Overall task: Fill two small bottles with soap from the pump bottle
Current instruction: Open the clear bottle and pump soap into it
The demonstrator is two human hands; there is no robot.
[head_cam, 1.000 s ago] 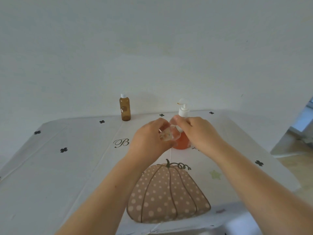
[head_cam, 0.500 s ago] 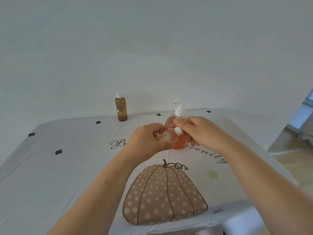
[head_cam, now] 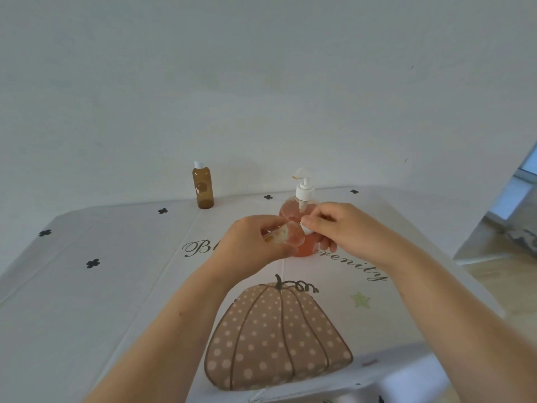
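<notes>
My left hand (head_cam: 252,242) grips a small clear bottle (head_cam: 286,237), tilted with its neck toward the right, above the middle of the table. My right hand (head_cam: 341,225) pinches that bottle's white cap (head_cam: 305,229) at the neck. Directly behind both hands stands the pump bottle (head_cam: 299,210), with orange soap inside and a white pump head; its lower part is hidden by my fingers. A small amber bottle (head_cam: 203,187) with a white cap stands upright at the back left, near the wall.
The table wears a white cloth (head_cam: 101,286) printed with a dotted pumpkin (head_cam: 273,335), script lettering and small black crosses. A white wall rises just behind the table. The table's right edge drops to a wooden floor (head_cam: 508,286).
My view has shifted slightly, so everything sits a little lower and left in the frame. Both hands stay on the clear bottle and its cap, the right fingers working at the neck.
</notes>
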